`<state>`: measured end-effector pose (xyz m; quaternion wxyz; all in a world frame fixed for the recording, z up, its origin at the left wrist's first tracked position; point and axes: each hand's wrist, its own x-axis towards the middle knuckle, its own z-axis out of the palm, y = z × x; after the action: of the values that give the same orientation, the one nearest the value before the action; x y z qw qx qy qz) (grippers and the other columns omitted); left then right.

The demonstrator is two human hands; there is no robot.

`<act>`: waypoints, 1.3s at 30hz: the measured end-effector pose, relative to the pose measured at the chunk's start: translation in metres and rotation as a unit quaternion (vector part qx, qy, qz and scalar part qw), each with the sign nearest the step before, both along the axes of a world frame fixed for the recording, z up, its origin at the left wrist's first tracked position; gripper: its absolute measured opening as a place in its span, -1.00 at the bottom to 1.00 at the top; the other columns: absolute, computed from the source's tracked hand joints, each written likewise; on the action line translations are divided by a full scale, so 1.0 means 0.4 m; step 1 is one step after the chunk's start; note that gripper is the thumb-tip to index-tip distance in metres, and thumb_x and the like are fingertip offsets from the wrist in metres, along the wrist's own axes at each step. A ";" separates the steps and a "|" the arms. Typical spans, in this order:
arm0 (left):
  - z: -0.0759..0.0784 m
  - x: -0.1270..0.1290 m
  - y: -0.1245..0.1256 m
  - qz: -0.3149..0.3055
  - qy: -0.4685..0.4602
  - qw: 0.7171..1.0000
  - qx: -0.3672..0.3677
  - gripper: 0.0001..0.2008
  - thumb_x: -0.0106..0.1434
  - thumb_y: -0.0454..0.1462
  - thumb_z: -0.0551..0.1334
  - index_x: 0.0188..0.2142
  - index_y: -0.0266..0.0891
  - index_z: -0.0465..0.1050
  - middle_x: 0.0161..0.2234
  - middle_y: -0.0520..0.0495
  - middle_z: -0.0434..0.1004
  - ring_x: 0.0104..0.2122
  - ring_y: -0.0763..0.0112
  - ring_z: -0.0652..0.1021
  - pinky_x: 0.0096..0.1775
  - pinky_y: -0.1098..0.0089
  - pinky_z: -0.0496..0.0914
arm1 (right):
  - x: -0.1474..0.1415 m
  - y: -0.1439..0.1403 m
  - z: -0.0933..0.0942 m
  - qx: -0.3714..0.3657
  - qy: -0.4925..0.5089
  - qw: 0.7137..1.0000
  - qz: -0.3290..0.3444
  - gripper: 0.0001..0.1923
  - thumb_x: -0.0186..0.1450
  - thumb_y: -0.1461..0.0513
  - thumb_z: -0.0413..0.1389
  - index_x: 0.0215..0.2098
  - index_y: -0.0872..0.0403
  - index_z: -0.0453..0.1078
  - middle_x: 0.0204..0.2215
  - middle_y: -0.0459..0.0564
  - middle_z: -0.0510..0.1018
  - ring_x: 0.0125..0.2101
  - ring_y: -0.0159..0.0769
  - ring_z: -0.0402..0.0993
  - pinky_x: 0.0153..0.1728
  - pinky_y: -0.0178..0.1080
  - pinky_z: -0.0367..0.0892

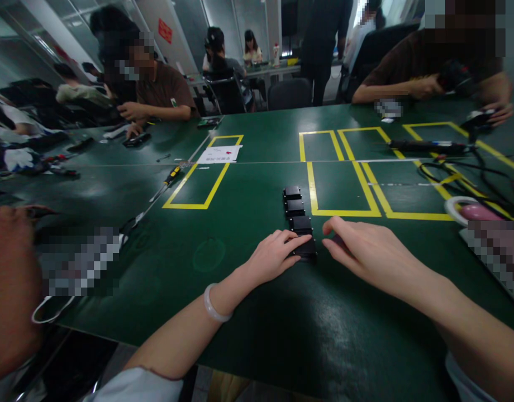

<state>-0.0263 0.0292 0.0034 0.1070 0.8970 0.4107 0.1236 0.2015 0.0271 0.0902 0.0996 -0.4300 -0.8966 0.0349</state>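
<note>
Several small black box-shaped parts stand in a row on the green table in front of me, among them the far block [293,193], a second block [295,208] and a third block [301,225]. My left hand [274,252] is on the nearest black block [306,249], index finger along its top and thumb at its near side. Just right of the row is my right hand [357,244], half curled, with thumb and index fingertips apart. A dark patch shows inside its curl; whether it is shadow or an object I cannot tell.
Yellow tape outlines [344,213] mark the table [257,312]. A screwdriver [172,176] and a paper label [218,154] lie to the left. At right are a black pen-shaped tool [428,146], cables and a tape roll [453,209]. People sit opposite; another person's arm [14,290] is at left.
</note>
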 end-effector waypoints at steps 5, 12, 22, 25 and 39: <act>-0.001 0.000 0.000 0.000 -0.002 1.000 0.002 -0.49 0.36 -0.22 0.13 0.26 -0.01 0.04 0.05 -0.09 0.29 -0.02 0.26 0.37 -0.01 0.22 0.35 | 0.001 0.005 -0.011 0.016 -0.025 1.000 -0.004 -0.78 0.40 0.15 -0.16 -0.23 0.05 0.26 -0.47 -0.05 0.53 -0.45 -0.23 0.49 -0.47 -0.25 0.21; 0.001 0.001 0.001 0.000 0.002 1.000 0.002 -0.49 0.36 -0.21 0.13 0.26 -0.01 0.04 0.05 -0.09 0.29 -0.02 0.26 0.37 -0.01 0.22 0.35 | 0.002 0.002 -0.007 0.026 -0.003 1.000 0.000 -0.78 0.39 0.12 -0.13 -0.15 0.05 0.26 -0.46 -0.07 0.53 -0.48 -0.24 0.48 -0.47 -0.25 0.22; 0.000 0.000 0.001 -0.001 -0.003 1.000 0.000 -0.48 0.36 -0.22 0.14 0.26 -0.02 0.04 0.04 -0.09 0.29 -0.02 0.26 0.36 0.01 0.22 0.34 | -0.001 -0.003 -0.006 0.022 0.009 1.000 0.001 -0.80 0.36 0.20 -0.10 -0.07 0.06 0.21 -0.45 -0.09 0.51 -0.47 -0.27 0.47 -0.46 -0.27 0.18; -0.002 0.000 0.001 -0.001 -0.006 1.000 0.001 -0.48 0.36 -0.22 0.13 0.26 -0.02 0.04 0.04 -0.09 0.29 -0.02 0.26 0.37 0.00 0.23 0.35 | -0.003 -0.002 0.001 0.019 -0.018 1.000 0.003 -0.80 0.39 0.14 -0.13 -0.24 0.04 0.26 -0.50 -0.08 0.50 -0.49 -0.26 0.45 -0.46 -0.25 0.16; 0.001 -0.001 0.000 0.001 -0.002 1.000 0.000 -0.48 0.36 -0.21 0.13 0.27 -0.03 0.03 0.04 -0.10 0.29 -0.03 0.26 0.37 -0.02 0.22 0.36 | -0.003 -0.003 0.005 0.023 -0.019 0.999 0.016 -0.74 0.40 0.12 -0.16 -0.33 0.03 0.27 -0.52 -0.08 0.49 -0.52 -0.29 0.41 -0.50 -0.26 0.11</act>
<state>-0.0266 0.0294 0.0037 0.1076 0.8962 0.4117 0.1254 0.2003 0.0261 0.0920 0.0919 -0.4141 -0.9056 0.0078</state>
